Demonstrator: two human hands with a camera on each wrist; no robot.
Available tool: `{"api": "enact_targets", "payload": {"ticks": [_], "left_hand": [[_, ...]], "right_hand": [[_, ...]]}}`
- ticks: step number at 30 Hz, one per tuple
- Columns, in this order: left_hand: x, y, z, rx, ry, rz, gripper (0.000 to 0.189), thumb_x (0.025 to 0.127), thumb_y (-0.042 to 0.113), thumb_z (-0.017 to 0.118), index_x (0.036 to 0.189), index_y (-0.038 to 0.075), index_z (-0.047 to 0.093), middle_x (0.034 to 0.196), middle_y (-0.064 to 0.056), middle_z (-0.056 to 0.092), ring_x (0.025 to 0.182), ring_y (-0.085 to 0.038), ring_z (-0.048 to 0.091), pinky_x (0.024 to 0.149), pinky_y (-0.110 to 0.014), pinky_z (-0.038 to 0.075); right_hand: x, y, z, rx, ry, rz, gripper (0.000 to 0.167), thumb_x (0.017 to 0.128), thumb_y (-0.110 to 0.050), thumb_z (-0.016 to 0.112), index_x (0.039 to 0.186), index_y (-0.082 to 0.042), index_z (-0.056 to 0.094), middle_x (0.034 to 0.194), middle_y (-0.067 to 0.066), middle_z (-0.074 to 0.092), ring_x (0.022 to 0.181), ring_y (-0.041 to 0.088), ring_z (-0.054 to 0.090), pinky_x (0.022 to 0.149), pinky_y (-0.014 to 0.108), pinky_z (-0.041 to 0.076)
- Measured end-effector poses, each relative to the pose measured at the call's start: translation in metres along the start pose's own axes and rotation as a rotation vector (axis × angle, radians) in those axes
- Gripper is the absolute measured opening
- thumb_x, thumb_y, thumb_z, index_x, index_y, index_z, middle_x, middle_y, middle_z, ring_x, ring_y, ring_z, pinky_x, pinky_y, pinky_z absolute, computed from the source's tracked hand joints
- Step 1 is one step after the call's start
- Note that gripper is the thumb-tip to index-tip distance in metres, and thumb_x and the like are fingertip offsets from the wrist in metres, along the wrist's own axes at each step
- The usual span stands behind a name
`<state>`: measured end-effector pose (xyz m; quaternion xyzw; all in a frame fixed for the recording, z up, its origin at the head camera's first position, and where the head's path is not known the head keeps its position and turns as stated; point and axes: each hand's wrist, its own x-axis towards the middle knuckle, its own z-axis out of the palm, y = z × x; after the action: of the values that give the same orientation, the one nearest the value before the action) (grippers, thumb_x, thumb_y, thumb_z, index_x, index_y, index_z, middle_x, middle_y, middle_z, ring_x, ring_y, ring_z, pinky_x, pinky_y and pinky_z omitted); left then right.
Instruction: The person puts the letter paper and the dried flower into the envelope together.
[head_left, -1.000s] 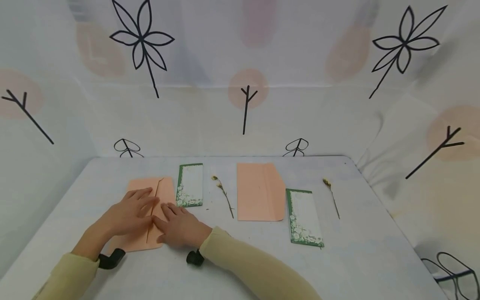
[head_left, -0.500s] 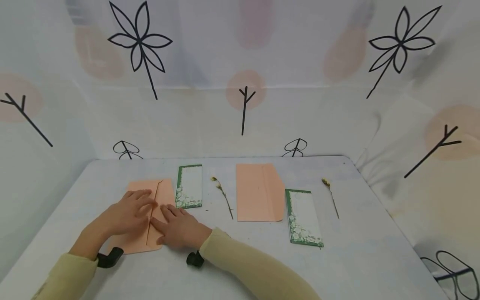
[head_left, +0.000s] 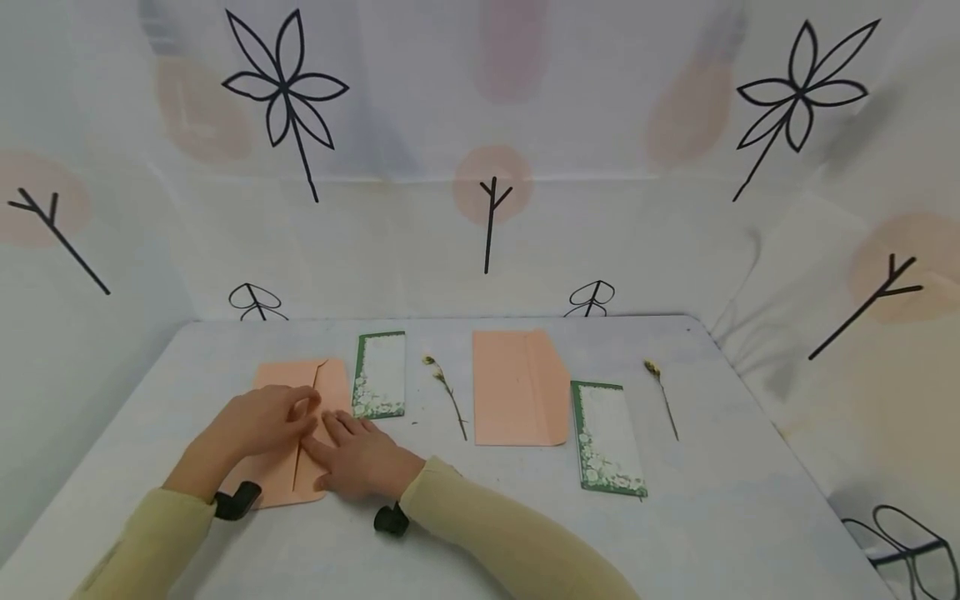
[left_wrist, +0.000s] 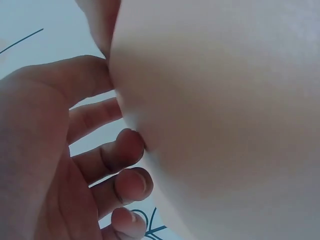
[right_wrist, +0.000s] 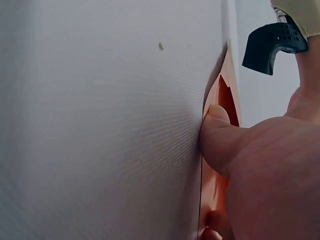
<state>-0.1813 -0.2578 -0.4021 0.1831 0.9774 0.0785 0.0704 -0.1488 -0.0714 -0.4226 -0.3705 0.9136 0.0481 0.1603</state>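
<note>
A peach envelope point(head_left: 288, 372) lies at the table's left, its flap edge running down the middle. My left hand point(head_left: 258, 421) is over it, with thumb and index finger bent together at the flap edge; the contact is partly hidden. In the left wrist view, the other fingers of this left hand point(left_wrist: 85, 150) curl loosely beside a pale, blurred surface. My right hand point(head_left: 363, 458) rests spread on the envelope's right side. In the right wrist view its thumb point(right_wrist: 217, 137) presses the envelope point(right_wrist: 207, 192), where a dark gap shows the inside.
Right of the hands lie a green-bordered white card point(head_left: 380, 375), a dried flower stem point(head_left: 447, 392), a second peach envelope point(head_left: 513, 387), another green-bordered card point(head_left: 611, 437) and a second dried flower point(head_left: 662, 396). A patterned cloth point(head_left: 390, 242) rises behind the table.
My left hand has shifted slightly right and lifted at the wrist; its fingers went from lying spread on the envelope to bending at the flap edge. The right hand stays put.
</note>
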Motion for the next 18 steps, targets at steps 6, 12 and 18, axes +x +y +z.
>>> {"api": "enact_targets", "payload": {"ticks": [6, 12, 18], "left_hand": [[0.003, 0.0, -0.002, 0.0, -0.024, -0.023, 0.026, 0.091, 0.024, 0.065, 0.114, 0.013, 0.063, 0.071, 0.002, 0.049, 0.063, -0.015, 0.048, 0.055, -0.034, 0.038], [0.008, 0.002, -0.01, 0.016, -0.025, -0.039, 0.014, 0.089, 0.023, 0.065, 0.102, 0.016, 0.062, 0.064, 0.0, 0.046, 0.055, -0.017, 0.045, 0.051, -0.033, 0.034], [0.009, 0.002, -0.009, -0.026, -0.079, -0.084, 0.009, 0.089, 0.023, 0.063, 0.097, 0.018, 0.061, 0.063, 0.0, 0.046, 0.055, -0.017, 0.045, 0.051, -0.032, 0.035]], "right_hand": [[-0.001, 0.0, -0.001, -0.023, 0.017, -0.014, 0.069, 0.099, -0.062, 0.035, 0.156, -0.043, 0.001, 0.166, -0.005, 0.001, 0.151, 0.011, 0.002, 0.117, 0.032, 0.017], [-0.003, 0.001, -0.008, -0.111, 0.045, -0.01, 0.066, 0.098, -0.064, 0.037, 0.156, -0.045, 0.011, 0.165, -0.005, 0.01, 0.15, 0.011, 0.01, 0.115, 0.032, 0.024], [-0.003, 0.005, -0.012, -0.111, 0.02, -0.025, 0.063, 0.097, -0.066, 0.038, 0.154, -0.047, 0.018, 0.164, -0.008, 0.013, 0.149, 0.01, 0.012, 0.116, 0.034, 0.022]]}}
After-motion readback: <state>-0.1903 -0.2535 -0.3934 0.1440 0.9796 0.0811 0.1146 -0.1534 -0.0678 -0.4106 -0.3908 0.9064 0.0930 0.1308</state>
